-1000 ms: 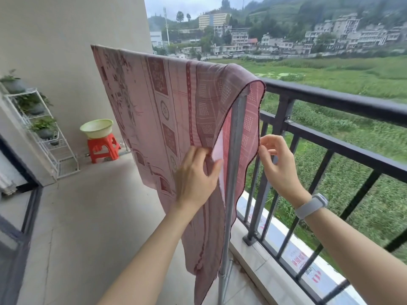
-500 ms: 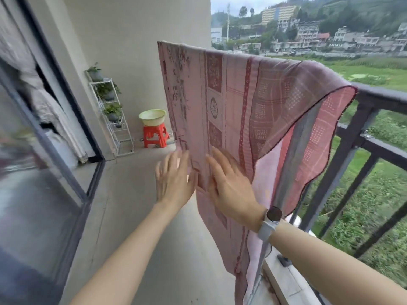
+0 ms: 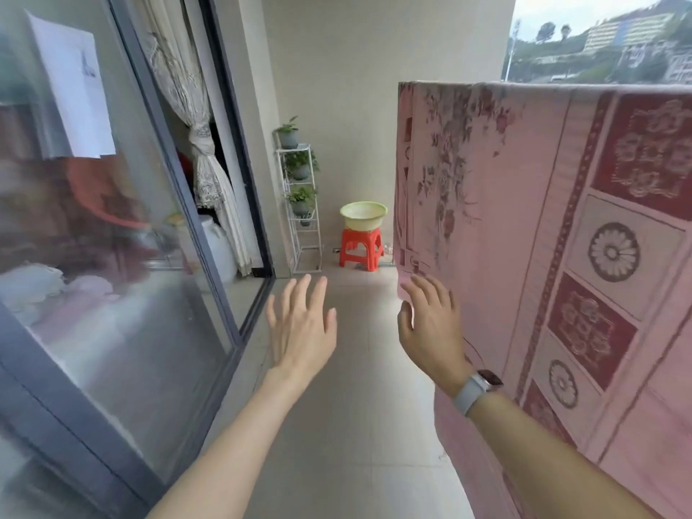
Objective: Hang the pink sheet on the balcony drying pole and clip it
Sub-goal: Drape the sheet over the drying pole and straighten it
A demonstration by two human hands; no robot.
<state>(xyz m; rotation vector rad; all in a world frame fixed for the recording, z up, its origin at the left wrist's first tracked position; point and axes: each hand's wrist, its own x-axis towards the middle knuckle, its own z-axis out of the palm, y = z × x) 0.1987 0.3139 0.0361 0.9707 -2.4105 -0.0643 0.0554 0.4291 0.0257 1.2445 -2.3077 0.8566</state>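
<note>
The pink patterned sheet [image 3: 543, 226] hangs over the drying pole on the right; the pole itself is hidden under the fabric's top fold. My right hand [image 3: 430, 324], with a watch on its wrist, is spread open at the sheet's far lower edge, fingertips at or just before the fabric. My left hand [image 3: 299, 324] hovers open over the tiled floor, apart from the sheet, holding nothing. No clips are visible.
A glass sliding door [image 3: 112, 256] with a tied curtain runs along the left. At the far wall stand a white plant rack [image 3: 303, 219] and a green basin [image 3: 363, 215] on a red stool [image 3: 361, 249]. Tiled floor [image 3: 355, 425] lies between door and sheet.
The view has swung left, from the railing side toward the glass door. Both hands have come off the sheet's face and moved toward its far edge, fingers spread.
</note>
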